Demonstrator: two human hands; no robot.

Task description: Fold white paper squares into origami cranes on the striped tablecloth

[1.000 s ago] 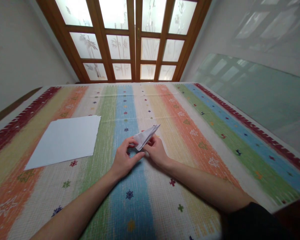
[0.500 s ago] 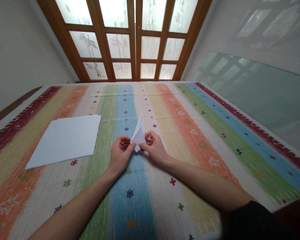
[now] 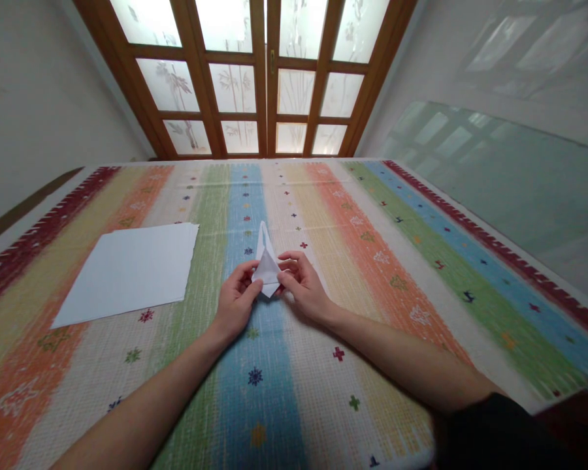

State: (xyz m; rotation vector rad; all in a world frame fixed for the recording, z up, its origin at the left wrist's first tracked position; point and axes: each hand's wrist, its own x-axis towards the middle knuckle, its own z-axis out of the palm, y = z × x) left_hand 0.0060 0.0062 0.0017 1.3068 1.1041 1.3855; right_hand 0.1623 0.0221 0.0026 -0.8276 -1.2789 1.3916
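A small piece of folded white paper (image 3: 265, 269) is held between my two hands over the blue stripe of the tablecloth. Its far end narrows into two long points that meet at a tip, and a short triangular tip points toward me. My left hand (image 3: 238, 295) pinches its left edge, thumb on top. On the other side, my right hand (image 3: 301, 284) grips the right edge between thumb and fingers. The fingertips beneath the paper are partly hidden.
A stack of white paper sheets (image 3: 132, 271) lies to the left. The striped tablecloth (image 3: 396, 352) covers the table. Beyond the far edge stand wooden doors with frosted panes (image 3: 241, 88). A glass panel (image 3: 494, 163) leans along the right wall.
The far end of the folded paper has tilted left and its two long points now show a gap between them. My right fingers have spread slightly over its right edge.
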